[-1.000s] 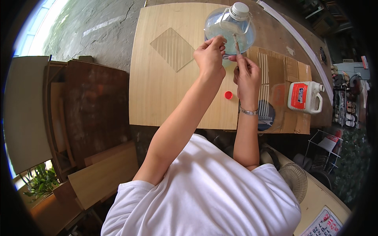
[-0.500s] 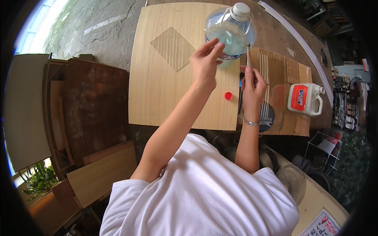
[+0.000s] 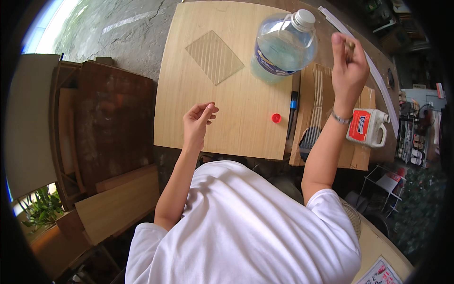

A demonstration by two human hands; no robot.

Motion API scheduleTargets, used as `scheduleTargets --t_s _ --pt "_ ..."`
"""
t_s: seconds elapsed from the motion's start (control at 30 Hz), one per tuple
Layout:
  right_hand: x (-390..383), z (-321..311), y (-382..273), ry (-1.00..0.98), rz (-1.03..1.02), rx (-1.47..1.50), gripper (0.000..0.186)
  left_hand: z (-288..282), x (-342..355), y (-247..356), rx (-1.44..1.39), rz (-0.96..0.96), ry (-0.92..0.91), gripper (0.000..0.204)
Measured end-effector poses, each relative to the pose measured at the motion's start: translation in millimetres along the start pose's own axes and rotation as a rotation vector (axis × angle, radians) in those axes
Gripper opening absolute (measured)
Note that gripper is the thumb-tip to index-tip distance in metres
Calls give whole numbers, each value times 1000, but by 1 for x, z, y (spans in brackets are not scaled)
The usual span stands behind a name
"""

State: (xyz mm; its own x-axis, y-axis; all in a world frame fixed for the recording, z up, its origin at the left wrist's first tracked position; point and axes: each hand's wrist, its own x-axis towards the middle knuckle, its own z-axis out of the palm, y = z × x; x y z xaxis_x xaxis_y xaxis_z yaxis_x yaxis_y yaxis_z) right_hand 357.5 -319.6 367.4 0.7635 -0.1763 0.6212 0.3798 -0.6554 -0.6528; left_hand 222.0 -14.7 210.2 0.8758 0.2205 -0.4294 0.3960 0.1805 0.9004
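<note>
My right hand (image 3: 350,71) is raised beyond the bottle's right side, fingers curled closed. A small brownish thing (image 3: 351,46) shows between them, too small to make out. My left hand (image 3: 196,125) hovers over the near left part of the pale wooden board (image 3: 179,109), its fingers loosely bent and slightly apart with nothing visible in them. A big clear bottle (image 3: 283,49) with a white cap and blue label stands upright on the board's far right. Left of it lies a clear rectangular sheet (image 3: 215,57). Near the board's right edge sits a red cap (image 3: 276,118).
A black brush (image 3: 292,113) with a blue band lies along the board's right edge. Flattened cardboard (image 3: 352,158) to the right bears a white jug (image 3: 371,127) with a red label. A white strip (image 3: 385,90) runs along the table's far right. Brown panels (image 3: 111,132) stand at left.
My right hand has swung right and away from the bottle; the thin stick seen in it no longer shows clearly. My left hand has dropped from the bottle toward the board's near left.
</note>
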Motion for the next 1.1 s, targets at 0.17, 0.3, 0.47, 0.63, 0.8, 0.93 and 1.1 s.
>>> scheduleTargets --t_s 0.17,0.3,0.47,0.63,0.8,0.93,1.1 --pt "5 27 -38 111 -168 122 27 -25 12 -19 12 -57 39 34" --pt "-73 43 -58 -64 40 476 25 -39 49 -44 -85 -204 172 33" --pt "-160 132 -25 -680 385 344 24 -26 120 -58 -135 -311 236 39" --pt "-169 248 56 -710 353 -182 30 15 180 -54 -58 -399 212 58" --pt "-152 304 105 -795 479 -465 33 48 201 -55 156 -513 300 78" --pt "-152 314 115 -812 486 -536 31 61 203 -58 238 -507 403 78" --pt "-151 315 116 -840 457 -532 26 63 212 -60 304 -575 452 69"
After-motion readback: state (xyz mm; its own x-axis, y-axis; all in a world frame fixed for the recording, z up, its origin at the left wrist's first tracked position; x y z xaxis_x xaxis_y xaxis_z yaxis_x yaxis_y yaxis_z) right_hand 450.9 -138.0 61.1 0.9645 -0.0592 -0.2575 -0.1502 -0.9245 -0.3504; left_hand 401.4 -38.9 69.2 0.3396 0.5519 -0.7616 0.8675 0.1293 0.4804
